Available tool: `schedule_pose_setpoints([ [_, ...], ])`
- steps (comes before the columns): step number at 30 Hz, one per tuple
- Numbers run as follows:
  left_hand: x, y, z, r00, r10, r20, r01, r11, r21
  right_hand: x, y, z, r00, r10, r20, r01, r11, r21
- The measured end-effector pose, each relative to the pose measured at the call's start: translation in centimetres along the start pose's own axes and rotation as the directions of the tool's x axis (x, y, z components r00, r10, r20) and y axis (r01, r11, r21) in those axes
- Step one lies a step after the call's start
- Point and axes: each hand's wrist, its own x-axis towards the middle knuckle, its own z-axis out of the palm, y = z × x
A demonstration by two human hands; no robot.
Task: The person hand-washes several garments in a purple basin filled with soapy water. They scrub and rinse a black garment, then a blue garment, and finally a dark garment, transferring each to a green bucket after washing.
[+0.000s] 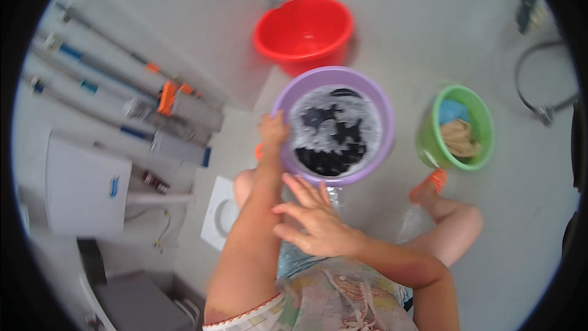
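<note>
In front of me stands a round purple basin (384, 141) of sudsy water, with dark cloth (334, 160) soaking under white foam. At its left side my left hand (273, 129) grips the rim, the fingers partly hidden. Closer to my body, my right hand (320, 227) hangs in the air below the near rim, its fingers spread and nothing in them. Its fingertips appear over my left forearm; whether they touch it I cannot tell.
Behind the basin sits a red tub (306, 37). On the right, a green bucket (429, 132) holds blue and tan cloth. Several long-handled mops (177, 110) lean at the left, above a white cistern (86, 190). A hose (523, 67) hangs at far right.
</note>
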Motion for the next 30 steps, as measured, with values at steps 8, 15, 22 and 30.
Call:
schedule_pose_setpoints([
  [8,-0.1,0.6,-1.5,0.997,-0.044,0.056,0.045,0.999,-0.023,0.8,0.1,0.4,0.986,-0.025,0.165,0.017,0.999,0.047],
  [15,0.0,0.4,-1.2,0.990,-0.047,0.134,0.062,0.992,-0.111,1.0,-0.1,0.9,0.957,-0.066,0.282,0.049,0.997,0.066],
  [22,-0.1,0.5,-1.3,0.992,-0.052,0.116,0.064,0.993,-0.103,1.1,0.0,1.0,0.960,-0.044,0.275,0.015,0.994,0.106],
  [30,-0.1,0.4,-1.2,0.992,-0.047,0.113,0.062,0.990,-0.129,1.0,0.1,1.2,0.993,0.016,0.118,-0.023,0.998,0.057],
])
